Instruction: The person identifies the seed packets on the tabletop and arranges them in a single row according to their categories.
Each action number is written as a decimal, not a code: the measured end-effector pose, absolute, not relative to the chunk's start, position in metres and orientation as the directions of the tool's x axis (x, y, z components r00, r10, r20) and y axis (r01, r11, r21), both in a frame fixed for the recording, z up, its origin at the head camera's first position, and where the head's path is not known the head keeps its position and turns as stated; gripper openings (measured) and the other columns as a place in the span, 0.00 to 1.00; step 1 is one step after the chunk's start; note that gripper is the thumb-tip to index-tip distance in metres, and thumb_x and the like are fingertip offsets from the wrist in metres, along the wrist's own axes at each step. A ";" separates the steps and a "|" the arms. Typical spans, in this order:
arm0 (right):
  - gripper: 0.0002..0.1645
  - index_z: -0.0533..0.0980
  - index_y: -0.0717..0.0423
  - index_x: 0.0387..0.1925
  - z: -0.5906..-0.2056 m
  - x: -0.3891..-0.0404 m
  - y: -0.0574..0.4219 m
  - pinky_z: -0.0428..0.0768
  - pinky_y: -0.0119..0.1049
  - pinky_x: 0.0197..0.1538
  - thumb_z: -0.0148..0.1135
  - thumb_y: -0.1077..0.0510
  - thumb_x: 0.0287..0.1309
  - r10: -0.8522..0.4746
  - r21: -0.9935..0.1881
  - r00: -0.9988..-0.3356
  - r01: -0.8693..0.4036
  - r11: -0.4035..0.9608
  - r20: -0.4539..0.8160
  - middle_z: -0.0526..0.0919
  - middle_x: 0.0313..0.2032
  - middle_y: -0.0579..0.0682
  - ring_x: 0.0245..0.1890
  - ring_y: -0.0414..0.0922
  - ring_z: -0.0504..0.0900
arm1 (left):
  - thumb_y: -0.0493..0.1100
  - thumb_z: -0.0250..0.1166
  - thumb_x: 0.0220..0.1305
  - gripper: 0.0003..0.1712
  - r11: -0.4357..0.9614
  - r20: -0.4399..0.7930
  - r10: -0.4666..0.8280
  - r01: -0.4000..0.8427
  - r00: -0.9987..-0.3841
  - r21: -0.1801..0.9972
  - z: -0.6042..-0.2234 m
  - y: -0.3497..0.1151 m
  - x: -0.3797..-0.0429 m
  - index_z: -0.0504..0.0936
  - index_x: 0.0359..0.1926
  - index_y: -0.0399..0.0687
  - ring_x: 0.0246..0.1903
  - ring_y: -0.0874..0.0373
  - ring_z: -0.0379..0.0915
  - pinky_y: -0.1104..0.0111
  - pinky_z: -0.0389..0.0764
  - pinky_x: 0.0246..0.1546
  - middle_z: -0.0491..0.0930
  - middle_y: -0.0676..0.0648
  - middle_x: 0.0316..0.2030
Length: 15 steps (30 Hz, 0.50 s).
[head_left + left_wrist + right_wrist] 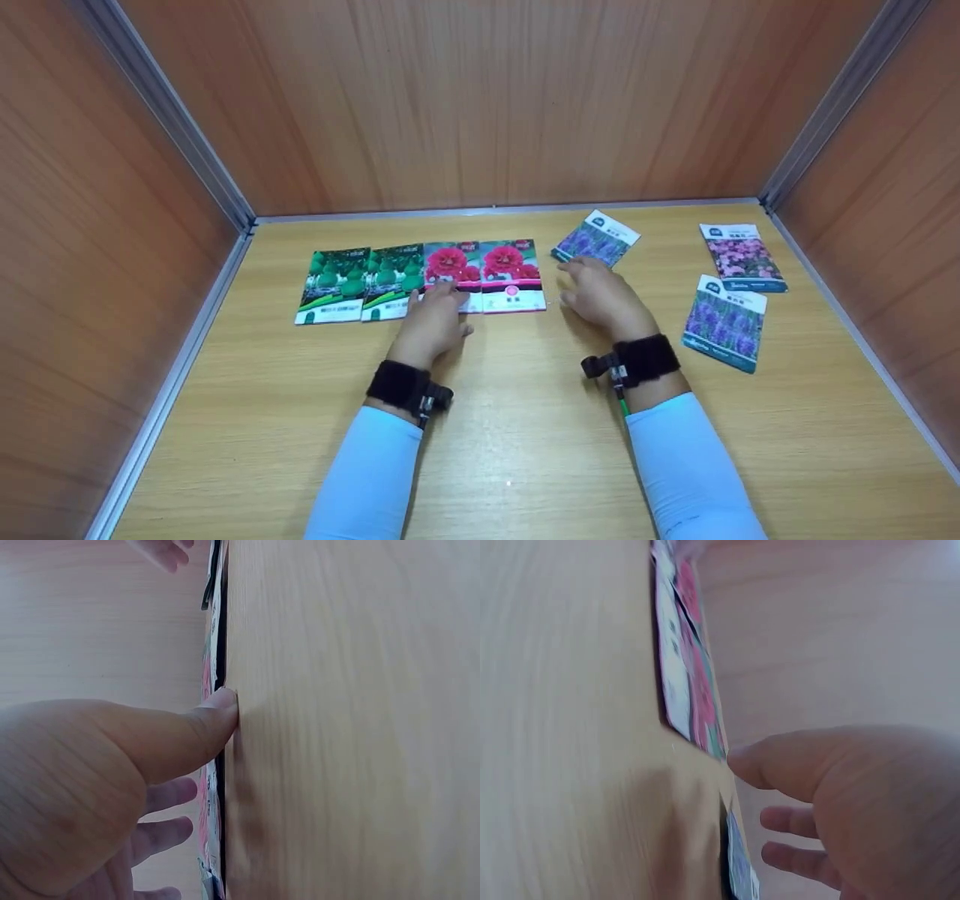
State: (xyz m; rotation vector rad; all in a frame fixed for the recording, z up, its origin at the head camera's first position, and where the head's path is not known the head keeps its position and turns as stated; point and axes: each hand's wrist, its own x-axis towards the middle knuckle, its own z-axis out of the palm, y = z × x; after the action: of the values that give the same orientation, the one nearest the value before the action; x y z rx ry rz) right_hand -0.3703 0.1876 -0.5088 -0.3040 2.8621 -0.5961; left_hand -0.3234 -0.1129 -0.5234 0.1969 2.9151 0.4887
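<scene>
Four-in-a-row is too many to number, so: several seed packets lie side by side, two with green produce pictures [332, 286] on the left and two with red flowers [511, 274] on the right. My left hand [433, 324] rests over the lower part of the inner red-flower packet [448, 262]; in the left wrist view its thumb [187, 735] touches the row's near edge. My right hand [606, 300] is over the near edge of a tilted purple-flower packet [598, 234], fingers loosely bent. In the right wrist view its thumb and fingers are apart, with nothing between them; contact with the packet is unclear.
At the right lie a pink-flower packet [744, 259] and another purple-flower packet [721, 324], overlapping slightly at a corner. Wood-grain panels [495, 105] with metal edging enclose the table [510, 450] at the back and both sides.
</scene>
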 end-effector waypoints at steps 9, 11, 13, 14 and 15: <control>0.38 0.67 0.57 0.86 -0.519 -0.377 0.210 0.58 0.66 0.91 0.62 0.51 0.84 -0.195 -0.414 -0.963 -0.103 0.904 -0.188 0.53 0.91 0.63 0.92 0.66 0.53 | 0.50 0.75 0.79 0.36 0.934 -0.165 0.158 0.094 -0.973 0.344 -0.524 -0.113 -0.325 0.78 0.82 0.53 0.91 0.42 0.52 0.33 0.40 0.92 0.63 0.42 0.89; 0.39 0.66 0.58 0.87 -0.521 -0.377 0.212 0.57 0.65 0.91 0.63 0.51 0.83 -0.180 -0.421 -0.963 -0.082 0.903 -0.198 0.51 0.92 0.61 0.92 0.65 0.51 | 0.51 0.75 0.79 0.36 0.934 -0.168 0.155 0.089 -0.974 0.347 -0.524 -0.113 -0.324 0.78 0.82 0.54 0.91 0.42 0.52 0.33 0.40 0.92 0.64 0.42 0.89; 0.41 0.64 0.60 0.87 -0.523 -0.377 0.213 0.56 0.64 0.92 0.63 0.51 0.83 -0.177 -0.424 -0.961 -0.073 0.903 -0.212 0.50 0.92 0.61 0.92 0.65 0.51 | 0.51 0.75 0.78 0.36 0.934 -0.165 0.153 0.088 -0.974 0.346 -0.525 -0.113 -0.324 0.79 0.82 0.54 0.91 0.41 0.53 0.33 0.40 0.92 0.64 0.42 0.89; 0.41 0.64 0.61 0.88 -0.524 -0.377 0.214 0.56 0.64 0.92 0.63 0.51 0.84 -0.178 -0.425 -0.960 -0.071 0.902 -0.218 0.51 0.92 0.62 0.92 0.65 0.52 | 0.51 0.76 0.78 0.36 0.935 -0.162 0.153 0.090 -0.975 0.343 -0.525 -0.114 -0.324 0.79 0.82 0.54 0.91 0.41 0.53 0.33 0.41 0.92 0.65 0.42 0.88; 0.42 0.63 0.61 0.88 -0.525 -0.377 0.214 0.56 0.63 0.92 0.63 0.51 0.84 -0.180 -0.428 -0.958 -0.070 0.901 -0.223 0.53 0.92 0.62 0.92 0.65 0.53 | 0.51 0.76 0.78 0.36 0.936 -0.158 0.156 0.094 -0.975 0.339 -0.525 -0.113 -0.324 0.79 0.81 0.54 0.91 0.41 0.53 0.32 0.41 0.92 0.65 0.42 0.88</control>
State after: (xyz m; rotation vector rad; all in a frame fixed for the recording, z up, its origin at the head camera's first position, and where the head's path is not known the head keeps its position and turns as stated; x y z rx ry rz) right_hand -0.3771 0.2141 -0.5246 -0.1880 2.8085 -0.6185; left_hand -0.3239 -0.1134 -0.5248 0.1894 2.9097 0.4965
